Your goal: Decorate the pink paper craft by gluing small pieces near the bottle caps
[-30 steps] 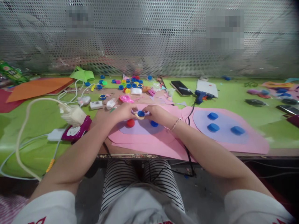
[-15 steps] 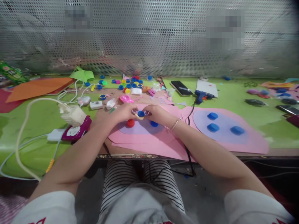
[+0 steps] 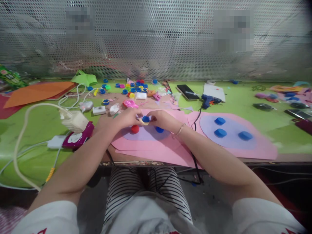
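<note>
Between my two hands is a blue bottle cap (image 3: 145, 119) with a pale yellow edge or strip along its near side; what the strip is I cannot make out. My left hand (image 3: 130, 116) pinches it from the left. From the right, my right hand (image 3: 162, 119) grips it with closed fingers. Below them lies a lilac paper shape (image 3: 146, 135) on pink paper (image 3: 156, 154). A red cap (image 3: 135, 129) sits on the lilac paper near my left hand. Another blue cap (image 3: 159, 129) shows partly under my right hand.
A second pink-and-lilac piece (image 3: 234, 146) on the right bears three blue caps. Behind it lie a glue gun (image 3: 210, 101) and a phone (image 3: 187, 92). Loose coloured caps (image 3: 133, 90) scatter at the back. A purple power strip (image 3: 79, 137) with plugs and cables stands left.
The view has shifted slightly, so everything sits a little further left. Both hands keep hold of the blue bottle cap in nearly the same place.
</note>
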